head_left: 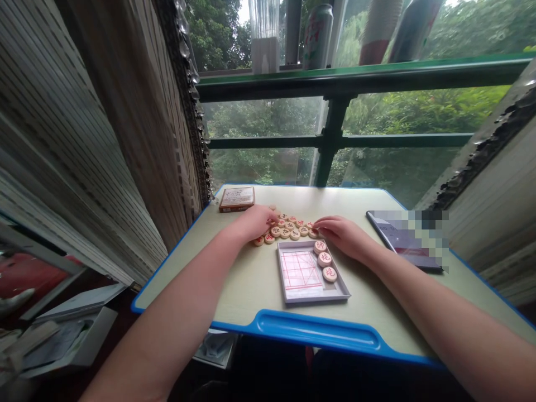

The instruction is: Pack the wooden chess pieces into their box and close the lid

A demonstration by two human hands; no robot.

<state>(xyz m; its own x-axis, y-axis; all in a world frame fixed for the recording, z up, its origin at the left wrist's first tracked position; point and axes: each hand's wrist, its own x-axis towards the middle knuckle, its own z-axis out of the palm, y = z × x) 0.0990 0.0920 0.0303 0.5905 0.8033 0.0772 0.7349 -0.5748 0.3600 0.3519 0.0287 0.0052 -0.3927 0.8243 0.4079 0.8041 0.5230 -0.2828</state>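
Observation:
Round wooden Chinese chess pieces with red or dark characters lie close together in the middle of the table. My left hand reaches over the left side of this group, its fingers bent down and drawn together among the pieces; what they grip, if anything, is hidden. At the group's right end, my right hand rests low with fingers stretched out, the tips beside or touching the outermost pieces. Nearer to me is a shallow white box tray. Three red-marked pieces sit in a column along its right side, next to a paper with a red grid.
A brown flat box lies at the table's back left. On the right is a dark tablet-like device, partly blurred out. The table has a blue edge with a front groove. Cans and cups stand on the window ledge; curtains hang both sides.

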